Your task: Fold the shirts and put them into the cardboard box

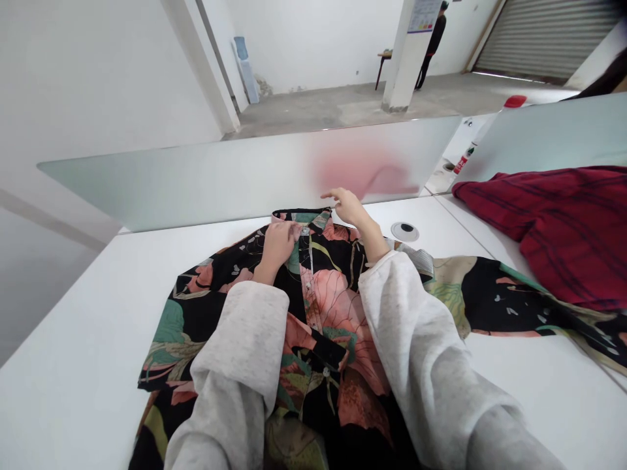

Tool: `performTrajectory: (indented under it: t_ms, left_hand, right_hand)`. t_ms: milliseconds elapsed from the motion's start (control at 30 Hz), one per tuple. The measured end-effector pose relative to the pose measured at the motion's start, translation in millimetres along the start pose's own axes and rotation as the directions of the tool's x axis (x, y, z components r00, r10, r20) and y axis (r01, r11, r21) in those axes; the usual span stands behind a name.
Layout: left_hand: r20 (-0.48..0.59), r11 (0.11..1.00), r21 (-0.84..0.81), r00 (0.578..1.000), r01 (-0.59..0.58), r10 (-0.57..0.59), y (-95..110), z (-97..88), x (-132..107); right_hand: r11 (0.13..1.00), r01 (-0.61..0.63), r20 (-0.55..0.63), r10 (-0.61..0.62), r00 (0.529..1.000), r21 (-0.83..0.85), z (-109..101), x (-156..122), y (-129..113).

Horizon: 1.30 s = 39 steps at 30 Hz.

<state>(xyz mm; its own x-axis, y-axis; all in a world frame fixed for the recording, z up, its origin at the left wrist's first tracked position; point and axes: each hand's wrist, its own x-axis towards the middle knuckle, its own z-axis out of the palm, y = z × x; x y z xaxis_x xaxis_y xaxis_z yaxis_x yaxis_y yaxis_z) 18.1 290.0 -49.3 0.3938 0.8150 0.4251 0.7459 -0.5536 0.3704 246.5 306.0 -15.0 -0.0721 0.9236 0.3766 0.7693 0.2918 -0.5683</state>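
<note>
A floral shirt (337, 287), black with pink, green and tan, lies face up on the white table (63, 359). Its collar (313, 215) points away from me, and a buttoned placket runs down its middle. My left hand (279, 241) is closed on the left side of the collar, by the top button; the fingertips are partly hidden. Just past the collar's right end, my right hand (347, 205) is raised with the index finger stretched out and nothing in it. The shirt's right sleeve (509, 297) extends across the table.
A frosted glass divider (220, 176) stands along the table's far edge. To the right lies a dark red plaid garment (563, 222) near a round cable hole (405, 231). A red-capped bottle (465, 156) shows at the divider gap. One person (434, 42) stands far behind.
</note>
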Motion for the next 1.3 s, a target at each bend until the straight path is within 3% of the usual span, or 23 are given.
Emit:
performTrajectory:
  t_ms: [67, 133, 267, 400, 533, 667, 733, 867, 1000, 1100, 1233, 1300]
  left_hand:
    - [0.006, 1.000, 0.026, 1.000, -0.011, 0.011, 0, 2.8, -1]
    - [0.007, 0.998, 0.061, 1.000, -0.018, 0.017, 1, 6.2, -2]
    - [0.057, 0.987, 0.126, 0.994, -0.102, 0.096, 6, 12.8, -2]
    - [0.140, 0.967, 0.210, 0.983, -0.143, 0.115, 11, 11.2, -5]
    - [0.051, 0.974, 0.227, 0.999, 0.000, -0.012, 17, -1.8, -3]
    - [0.042, 0.994, 0.080, 0.996, 0.080, -0.083, 26, -9.2, 3]
    - [0.035, 0.998, -0.016, 0.997, 0.068, -0.067, 30, -9.8, 4]
    - [0.071, 0.966, -0.243, 0.995, 0.083, -0.068, 31, -16.5, 6]
    - [0.088, 0.904, -0.416, 0.994, 0.096, -0.065, 31, -32.1, 6]
    - [0.119, 0.869, -0.484, 0.991, 0.105, -0.054, 32, -41.9, 6]
    - [0.164, 0.891, -0.440, 0.985, 0.115, -0.047, 34, -51.0, 8]
    - [0.181, 0.931, -0.350, 0.982, 0.109, -0.047, 33, -55.0, 10]
  right_hand:
    - [0.997, 0.033, 0.112, -0.025, 0.993, -0.069, 4, -2, 4]
    - [0.995, -0.033, 0.148, 0.046, 0.988, -0.089, 12, -4, 7]
    - [0.974, -0.220, 0.193, 0.206, 0.959, 0.052, 30, -5, 10]
    - [0.956, -0.243, 0.214, 0.206, 0.955, 0.163, 32, -4, 10]
    - [0.961, -0.152, 0.278, 0.085, 0.957, 0.232, 21, -4, 4]
    - [0.963, 0.004, 0.299, -0.088, 0.950, 0.271, 9, -3, -10]
    - [0.943, 0.053, 0.344, -0.172, 0.923, 0.328, 3, -2, -15]
    - [0.892, 0.041, 0.438, -0.261, 0.860, 0.451, -3, 0, -20]
    - [0.922, 0.201, 0.261, -0.294, 0.919, 0.332, 11, 1, -25]
    - [0.889, 0.311, 0.131, -0.371, 0.919, 0.336, 25, 1, -32]
    - [0.856, 0.330, 0.117, -0.405, 0.907, 0.399, 30, -1, -38]
    - [0.874, 0.345, 0.124, -0.406, 0.905, 0.342, 27, -2, -40]
